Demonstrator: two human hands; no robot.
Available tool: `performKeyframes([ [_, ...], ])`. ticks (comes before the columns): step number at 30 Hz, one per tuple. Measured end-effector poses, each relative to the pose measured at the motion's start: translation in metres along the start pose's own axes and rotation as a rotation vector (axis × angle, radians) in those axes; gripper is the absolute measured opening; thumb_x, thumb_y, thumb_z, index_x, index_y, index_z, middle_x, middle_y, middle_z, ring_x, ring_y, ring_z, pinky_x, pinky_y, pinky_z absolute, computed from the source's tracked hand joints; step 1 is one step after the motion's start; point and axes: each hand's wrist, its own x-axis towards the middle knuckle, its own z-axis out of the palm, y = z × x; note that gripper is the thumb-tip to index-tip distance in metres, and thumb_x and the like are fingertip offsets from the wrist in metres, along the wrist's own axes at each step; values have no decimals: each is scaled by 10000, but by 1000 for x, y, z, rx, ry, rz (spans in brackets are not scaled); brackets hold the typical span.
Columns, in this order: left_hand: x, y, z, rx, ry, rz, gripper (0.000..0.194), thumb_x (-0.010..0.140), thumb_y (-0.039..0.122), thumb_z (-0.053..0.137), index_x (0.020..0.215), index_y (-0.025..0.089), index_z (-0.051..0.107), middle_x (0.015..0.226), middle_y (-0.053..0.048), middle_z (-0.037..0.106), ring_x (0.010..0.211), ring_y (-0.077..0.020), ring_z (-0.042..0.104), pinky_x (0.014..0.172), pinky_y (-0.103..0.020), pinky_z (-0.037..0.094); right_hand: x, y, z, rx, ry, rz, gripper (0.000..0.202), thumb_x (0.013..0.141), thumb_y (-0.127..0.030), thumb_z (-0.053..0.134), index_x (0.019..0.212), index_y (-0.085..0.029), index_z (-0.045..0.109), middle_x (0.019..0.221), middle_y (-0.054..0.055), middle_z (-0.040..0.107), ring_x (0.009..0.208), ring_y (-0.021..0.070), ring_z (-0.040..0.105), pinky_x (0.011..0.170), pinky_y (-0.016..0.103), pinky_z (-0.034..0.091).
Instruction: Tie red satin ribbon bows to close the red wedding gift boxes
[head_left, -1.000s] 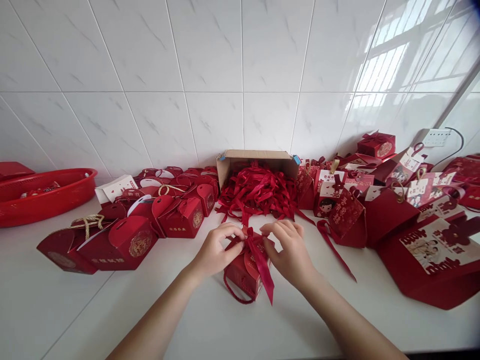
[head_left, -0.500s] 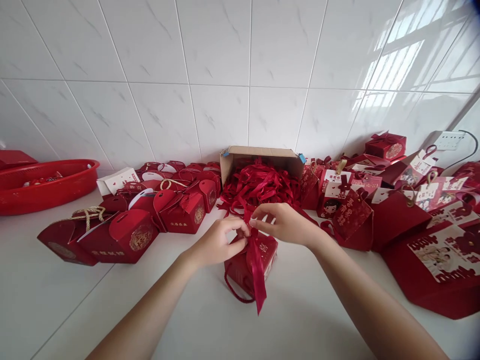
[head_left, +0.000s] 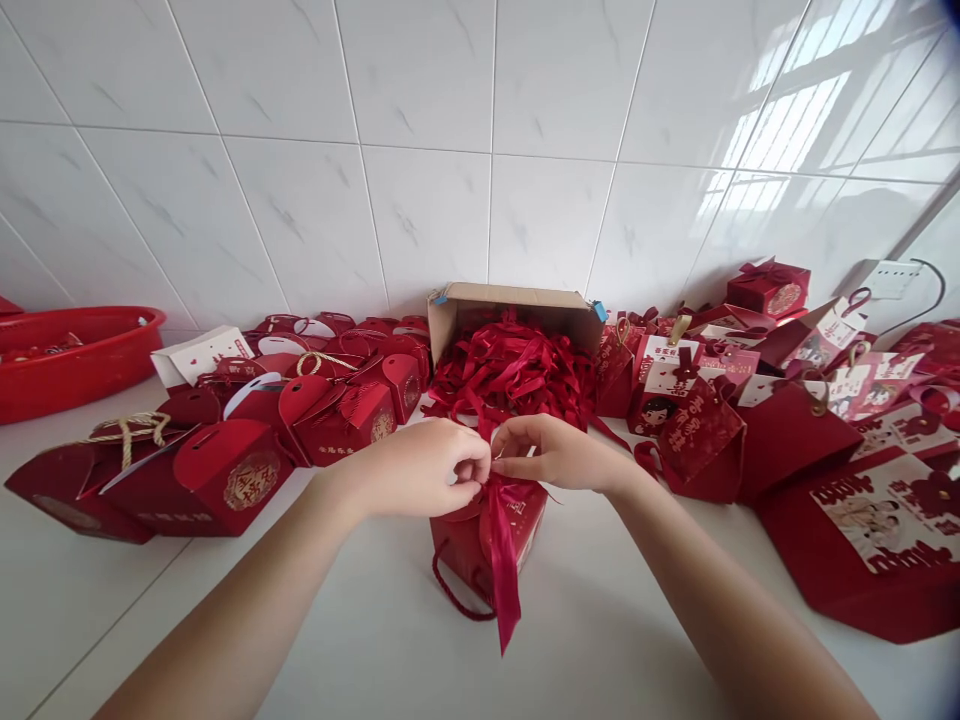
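A small red gift box [head_left: 457, 550] with a cord handle [head_left: 459, 603] stands on the white tabletop in front of me. A shiny red ribbon [head_left: 504, 570] lies across its top, one end hanging down the near side. My left hand [head_left: 427, 465] is closed in a pinch at the ribbon above the box. Close against it, my right hand [head_left: 555, 455] also pinches the ribbon, thumb and forefinger together. The fingers partly cover the spot where the ribbon is held, so any knot there is hidden.
Behind the box, an open cardboard carton [head_left: 517, 293] on its side spills red ribbons [head_left: 517, 360]. Several red gift boxes [head_left: 232, 480] stand at left, near a red plastic basin [head_left: 82, 365]. More decorated boxes [head_left: 697, 440] crowd the right. A tiled wall [head_left: 420, 220] rises behind.
My view has tilted and shifted slightly, moving the scene leftward. Both hands stay pinched at the ribbon above the box, and the left hand has turned so its back shows more.
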Motion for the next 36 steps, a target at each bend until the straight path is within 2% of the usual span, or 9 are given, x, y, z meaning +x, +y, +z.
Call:
performKeyframes([
  [5,-4,4,-1,47,-11,-28,129,709,128,536,643,219,600,658,14,649,589,-156,567,514,-250,345,-6,-7,1,-97,15,-173,143,800,-97,550,889,-180,626,811,-2,646,707,113,575,645,226,468],
  [8,-4,1,-1,28,-25,-57,135,706,139,537,684,225,639,681,-1,654,580,-162,575,479,-250,327,-13,-13,0,-223,-32,-329,233,843,-83,505,939,-209,676,897,10,671,796,129,600,739,259,478],
  [10,-3,-2,-1,-19,-37,-86,134,688,145,549,686,227,655,686,-9,653,554,-161,566,449,-248,316,-16,-14,0,-342,-63,-377,310,869,-81,473,975,-239,718,906,24,658,805,136,590,733,268,467],
  [14,-2,-6,-2,-92,-70,-95,114,663,125,543,615,220,583,634,3,622,501,-145,510,414,-242,293,-16,-8,2,-581,-96,-349,531,794,41,426,1027,-322,736,854,30,577,779,136,527,634,244,402],
  [17,-2,-10,-2,-82,-94,-85,117,674,120,525,618,221,547,611,10,596,495,-143,481,417,-246,286,-14,-4,1,-627,-128,-358,616,750,86,422,1038,-366,725,809,17,524,759,129,482,623,234,375],
  [24,-5,-17,-7,-130,-76,-63,101,701,152,534,649,224,582,705,-6,636,591,-167,542,479,-251,327,-15,-3,-2,-604,-170,-359,648,747,103,400,1031,-384,719,816,14,490,768,121,464,585,210,352],
  [28,-1,-16,-8,-165,-85,-2,111,721,228,619,807,259,680,803,-6,665,717,-190,598,544,-236,392,-12,-3,-1,-594,-184,-335,643,747,108,407,1023,-379,724,835,14,501,796,126,478,660,222,396],
  [33,5,-26,-5,-180,-149,29,80,714,211,658,761,261,699,850,-1,670,809,-191,608,646,-227,442,-11,-2,-2,-614,-197,-342,593,781,80,419,1011,-368,732,814,12,482,788,128,475,656,220,395],
  [36,6,-32,-5,-189,-207,36,137,708,186,664,811,272,693,895,13,667,862,-182,607,710,-218,454,-11,-2,-3,-616,-201,-337,572,781,78,428,1010,-345,737,806,10,475,770,126,469,647,221,391],
])
